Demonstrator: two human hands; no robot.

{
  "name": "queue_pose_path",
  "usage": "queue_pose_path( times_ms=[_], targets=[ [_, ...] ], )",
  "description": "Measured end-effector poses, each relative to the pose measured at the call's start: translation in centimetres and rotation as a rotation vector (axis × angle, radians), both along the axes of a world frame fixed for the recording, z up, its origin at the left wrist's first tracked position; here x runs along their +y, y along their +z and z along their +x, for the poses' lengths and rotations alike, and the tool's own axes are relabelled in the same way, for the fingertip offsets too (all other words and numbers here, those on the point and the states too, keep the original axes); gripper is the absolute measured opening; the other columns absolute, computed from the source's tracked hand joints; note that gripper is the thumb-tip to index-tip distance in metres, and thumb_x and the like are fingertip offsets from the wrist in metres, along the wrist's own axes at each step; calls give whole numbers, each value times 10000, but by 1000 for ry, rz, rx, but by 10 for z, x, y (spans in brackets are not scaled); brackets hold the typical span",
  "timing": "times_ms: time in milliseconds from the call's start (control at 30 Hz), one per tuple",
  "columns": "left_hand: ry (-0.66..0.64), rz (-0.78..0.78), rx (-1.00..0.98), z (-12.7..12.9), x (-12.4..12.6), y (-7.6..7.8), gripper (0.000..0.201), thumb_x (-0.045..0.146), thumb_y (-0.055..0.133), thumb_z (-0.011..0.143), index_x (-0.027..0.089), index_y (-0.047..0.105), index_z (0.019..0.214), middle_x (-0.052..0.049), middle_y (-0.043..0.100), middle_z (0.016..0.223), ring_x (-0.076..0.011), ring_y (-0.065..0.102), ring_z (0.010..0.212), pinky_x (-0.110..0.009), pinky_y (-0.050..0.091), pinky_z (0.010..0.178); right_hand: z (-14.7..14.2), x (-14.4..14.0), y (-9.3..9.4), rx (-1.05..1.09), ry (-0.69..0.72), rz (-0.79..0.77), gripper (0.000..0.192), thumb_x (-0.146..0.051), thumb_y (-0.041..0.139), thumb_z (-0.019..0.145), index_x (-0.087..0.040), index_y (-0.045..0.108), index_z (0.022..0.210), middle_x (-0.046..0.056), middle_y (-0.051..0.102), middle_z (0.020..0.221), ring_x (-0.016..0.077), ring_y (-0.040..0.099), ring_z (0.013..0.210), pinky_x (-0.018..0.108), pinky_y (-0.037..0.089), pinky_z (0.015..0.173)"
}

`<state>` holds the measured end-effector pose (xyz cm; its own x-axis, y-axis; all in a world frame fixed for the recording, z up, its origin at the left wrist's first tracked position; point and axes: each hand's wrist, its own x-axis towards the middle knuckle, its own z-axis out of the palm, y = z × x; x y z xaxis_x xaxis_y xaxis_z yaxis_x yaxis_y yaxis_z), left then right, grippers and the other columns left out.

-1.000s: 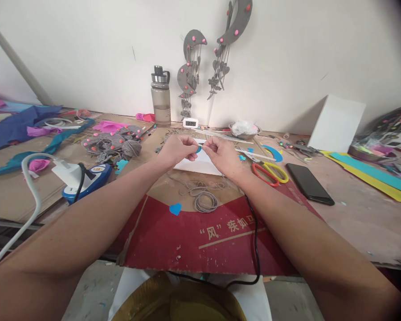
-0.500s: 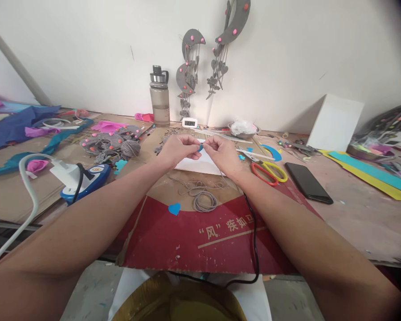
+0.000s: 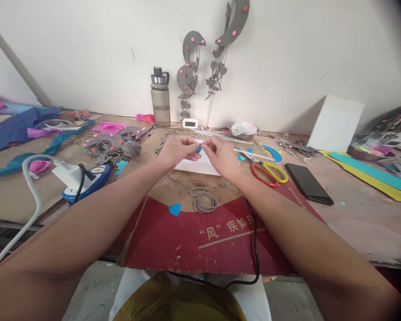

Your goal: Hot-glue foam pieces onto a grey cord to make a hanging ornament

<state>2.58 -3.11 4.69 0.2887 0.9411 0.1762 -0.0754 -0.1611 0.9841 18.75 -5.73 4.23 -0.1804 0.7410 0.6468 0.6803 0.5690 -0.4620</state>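
Both hands meet above a white sheet (image 3: 200, 166) at the middle of the table. My left hand (image 3: 177, 150) and my right hand (image 3: 221, 154) pinch a small blue cutout (image 3: 198, 150) between their fingertips. A thin grey cord seems to run through the fingers, too fine to follow. A coil of grey cord (image 3: 205, 202) lies just in front of the hands, and a blue paper heart (image 3: 175, 209) rests on the red cardboard (image 3: 200, 240) nearer to me.
Red and yellow scissors (image 3: 269, 173) and a black phone (image 3: 308, 183) lie to the right. A water bottle (image 3: 160, 98) stands at the wall. A white plug and blue device (image 3: 82, 177) sit left, with grey felt ornaments (image 3: 115, 143) behind. A black cable (image 3: 255, 249) crosses the cardboard.
The hands stay together over the white sheet with only small finger movements on the blue cutout. Nothing else has moved.
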Motion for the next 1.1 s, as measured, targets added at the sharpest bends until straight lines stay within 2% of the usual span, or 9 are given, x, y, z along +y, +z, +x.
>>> queue_pose_path(
  times_ms=[167,267,500,700,833,900,967,1033,1100],
  targets=[
    [141,111,5,-7,13,-9,131,205,728,684,125,627,709,-34,648,651,-166,676,593,-300,577,598,-2,-5,4,-46,-4,-58,146,-227,467,867,-172,579,792,10,573,740,135,473,702,263,344,682],
    [226,160,-31,-14,23,-9,133,222,711,682,124,625,710,-22,636,640,-163,676,602,-290,576,602,-3,-5,6,-16,6,-79,161,-240,472,868,-172,587,778,5,579,728,131,477,690,263,343,676],
    [398,208,-181,-39,34,13,103,204,660,695,123,598,710,-15,621,619,-160,674,626,-279,571,616,-4,-12,24,142,64,-225,188,-322,525,843,-166,608,780,-26,526,662,102,423,607,248,324,593],
    [536,203,-385,-65,44,32,121,210,670,708,163,559,725,-10,633,660,-144,670,666,-265,572,657,-1,-31,41,245,234,-432,228,-395,554,841,-181,628,863,-47,478,611,76,401,532,225,336,518],
    [546,195,-451,-69,44,36,122,218,666,715,172,554,731,-10,643,676,-143,676,713,-248,566,676,9,-35,48,147,449,-566,352,-476,469,888,-178,651,844,25,629,783,100,551,677,249,453,650],
    [485,193,-437,-63,39,36,118,214,666,709,164,560,727,-15,644,673,-146,681,730,-250,563,696,19,-27,46,131,362,-549,422,-499,399,912,-172,654,835,61,664,866,129,597,768,274,476,714],
    [413,197,-439,-54,34,33,116,205,668,699,148,571,730,-14,640,669,-147,681,704,-271,566,701,31,-15,36,158,64,-448,408,-482,381,919,-169,636,863,67,664,844,147,607,745,289,478,690],
    [341,192,-432,-45,28,30,112,201,669,695,135,585,728,-16,637,661,-150,681,688,-286,565,702,40,-1,20,7,-286,-361,322,-427,456,891,-158,625,837,79,660,819,175,608,752,314,468,715],
    [292,175,-411,-36,24,26,122,211,677,693,124,597,725,-21,638,661,-152,679,678,-290,563,694,44,12,2,-166,-465,-420,318,-429,526,851,-128,626,873,136,664,876,234,618,845,361,460,779]
  ],
)
